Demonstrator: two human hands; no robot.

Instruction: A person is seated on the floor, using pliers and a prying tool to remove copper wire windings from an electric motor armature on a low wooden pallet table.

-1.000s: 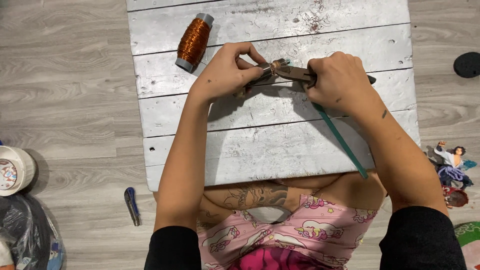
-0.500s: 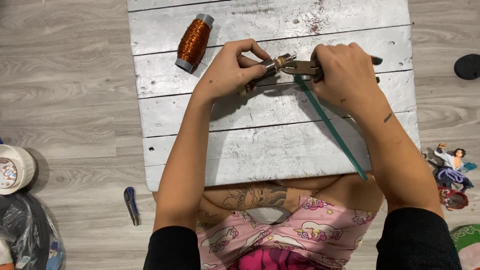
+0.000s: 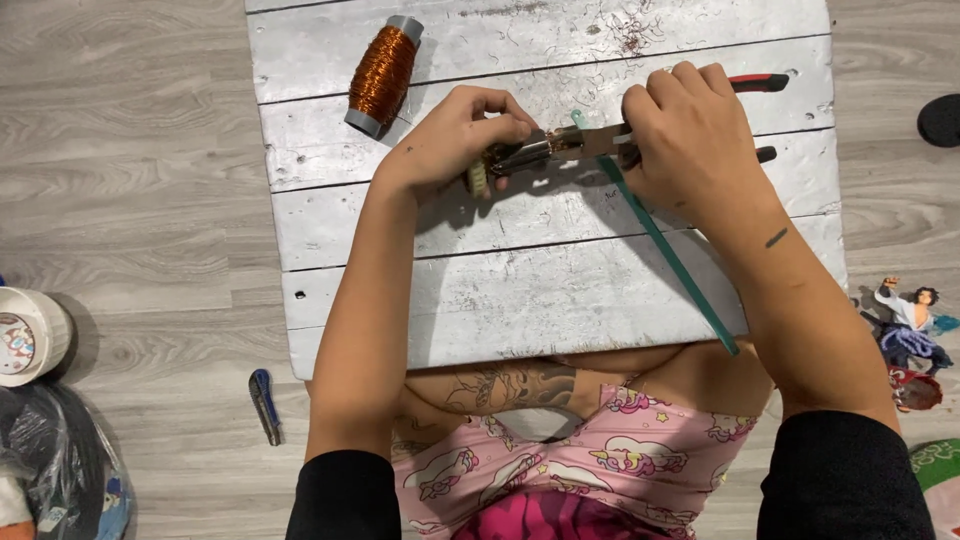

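**Both hands closed on a small piece over the plank surface**

- Left hand (image 3: 450, 140): fingers curled shut, pinching a small coiled piece (image 3: 482, 172) at its left end. The coil hangs just below the thumb; too small to tell what it is made of, possibly wound wire.
- Right hand (image 3: 690, 130): fist closed around the handles of pliers (image 3: 560, 148). Red-and-black handle tips (image 3: 760, 83) stick out past the knuckles to the right.
- Key relation: the pliers' long axis runs left to right, nearly level, and bridges the two hands. The metal nose points toward the left hand and meets the coiled piece right at its fingertips. So the piece lies between the hands, touching the left one, with the right one a tool's length away.
- A long teal strip (image 3: 665, 255) slants from the pliers down and right, ending near the edge of the white plank surface (image 3: 560, 300).
- Spool of copper wire (image 3: 381, 73) lies tilted on the surface, up and left of the left hand, apart from it.
- On the floor: small blue tool (image 3: 264, 404) at lower left, white tub (image 3: 30, 335) at far left, figurines (image 3: 910, 330) at right.
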